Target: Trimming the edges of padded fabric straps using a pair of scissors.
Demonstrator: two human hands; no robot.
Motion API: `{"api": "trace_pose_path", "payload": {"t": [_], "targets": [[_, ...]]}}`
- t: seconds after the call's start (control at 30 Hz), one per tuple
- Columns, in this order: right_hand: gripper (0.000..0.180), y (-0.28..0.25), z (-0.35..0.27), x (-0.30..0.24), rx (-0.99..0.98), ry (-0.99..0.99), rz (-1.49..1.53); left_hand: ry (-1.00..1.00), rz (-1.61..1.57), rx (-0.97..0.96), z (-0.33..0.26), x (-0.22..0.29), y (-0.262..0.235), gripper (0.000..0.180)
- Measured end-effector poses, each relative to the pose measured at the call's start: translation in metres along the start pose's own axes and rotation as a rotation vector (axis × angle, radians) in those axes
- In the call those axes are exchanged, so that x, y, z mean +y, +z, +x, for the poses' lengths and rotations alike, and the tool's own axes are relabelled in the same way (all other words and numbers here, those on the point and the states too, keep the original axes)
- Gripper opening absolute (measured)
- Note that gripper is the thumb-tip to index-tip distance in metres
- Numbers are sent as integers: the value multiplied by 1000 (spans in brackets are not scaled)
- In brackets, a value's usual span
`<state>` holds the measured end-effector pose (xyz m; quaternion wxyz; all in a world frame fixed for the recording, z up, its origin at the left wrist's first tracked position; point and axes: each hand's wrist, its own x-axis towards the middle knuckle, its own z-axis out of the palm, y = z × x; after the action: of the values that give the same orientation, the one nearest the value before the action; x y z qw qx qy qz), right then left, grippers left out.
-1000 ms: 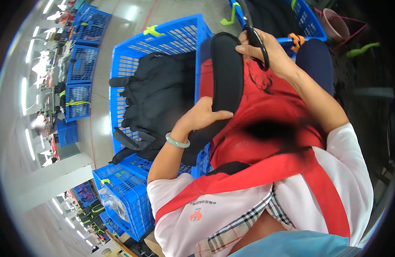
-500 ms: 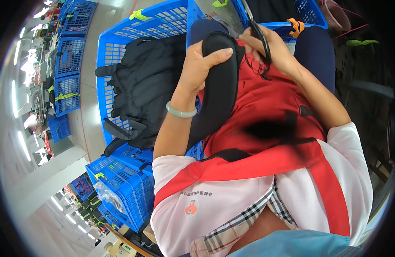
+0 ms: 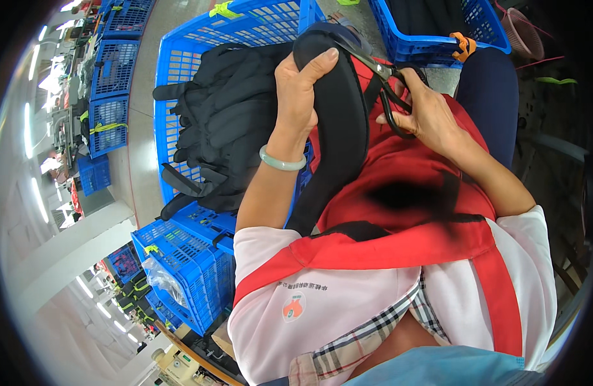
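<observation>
A red backpack (image 3: pixel 412 174) with a padded black shoulder strap (image 3: pixel 338 122) lies across my lap. My left hand (image 3: pixel 299 87) grips the upper end of that strap, thumb on its outer face; a pale green bangle circles the wrist. My right hand (image 3: pixel 425 116) holds black scissors (image 3: pixel 380 80) by the handles, fingers through the loops. The blades point left and reach the top of the strap near my left thumb.
A large blue plastic crate (image 3: pixel 180 77) at my left holds a pile of black backpacks (image 3: pixel 229 122). A second blue crate (image 3: pixel 438 29) stands ahead, another blue crate (image 3: pixel 187 270) lies low at left, and stacked blue crates (image 3: pixel 113 64) stand farther left.
My left hand slid up from the middle of the backpack to the top of the black strap. The right hand with the scissors stayed at the strap's upper end.
</observation>
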<state>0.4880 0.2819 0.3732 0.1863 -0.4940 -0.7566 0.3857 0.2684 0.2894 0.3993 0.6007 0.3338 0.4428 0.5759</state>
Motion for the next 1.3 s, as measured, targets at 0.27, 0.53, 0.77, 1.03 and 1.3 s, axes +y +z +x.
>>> {"api": "trace_pose_path", "payload": {"t": [0.27,0.53,0.77,1.03,1.3], "targets": [[63,3,4,7,69,-101,-68,-19,-13,-44,-6,-3,4,14],[52,-12,4,9,50,-92,-71,18,36,-77,-6,-6,3,16],[48,-21,5,9,124,-241,-220,3,59,-94,-12,-7,6,18],[50,-33,8,13,-143,10,45,-22,67,-144,-14,-9,10,21],[51,-19,-14,7,-182,-63,437,5,-41,-131,-15,-5,5,18]]}}
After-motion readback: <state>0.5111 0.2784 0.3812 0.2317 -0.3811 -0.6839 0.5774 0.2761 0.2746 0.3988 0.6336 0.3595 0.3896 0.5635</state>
